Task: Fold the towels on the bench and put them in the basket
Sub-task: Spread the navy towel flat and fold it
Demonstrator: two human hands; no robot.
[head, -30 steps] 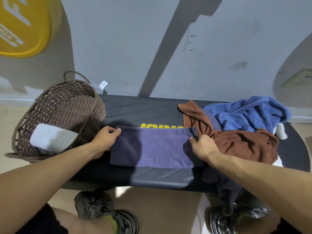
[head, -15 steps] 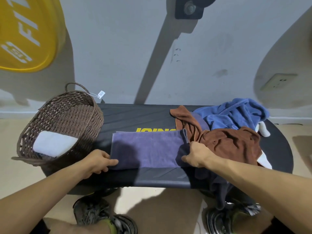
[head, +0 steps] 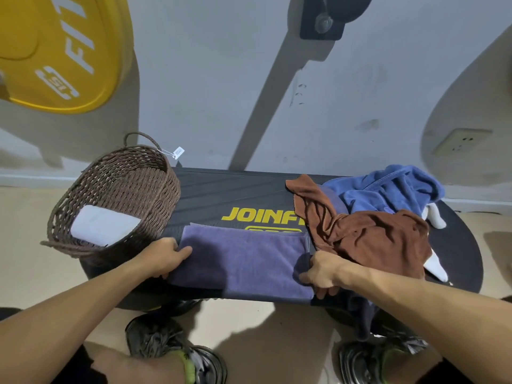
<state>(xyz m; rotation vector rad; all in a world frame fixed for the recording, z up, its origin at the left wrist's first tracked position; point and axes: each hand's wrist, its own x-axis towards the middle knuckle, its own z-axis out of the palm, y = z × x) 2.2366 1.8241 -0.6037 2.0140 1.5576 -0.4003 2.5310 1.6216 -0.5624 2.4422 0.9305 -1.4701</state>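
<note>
A purple towel (head: 243, 259), folded into a long strip, lies along the near edge of the black bench (head: 230, 189). My left hand (head: 160, 257) grips its left end, thumb on top. My right hand (head: 321, 270) grips its right end. A brown woven basket (head: 116, 195) stands on the bench's left end with a folded white towel (head: 104, 224) inside. At the right lie a crumpled brown towel (head: 371, 234), a blue towel (head: 388, 189) behind it, and a white towel (head: 436, 217) partly hidden under them.
A dark cloth (head: 363, 314) hangs off the bench's front edge below my right hand. My shoes (head: 177, 347) stand on the floor under the bench. A grey wall with a yellow weight plate (head: 58, 51) rises right behind the bench.
Both hands have slid from the towel's far edge down to its near edge, drawing the folded towel toward me. The head camera has tilted up.
</note>
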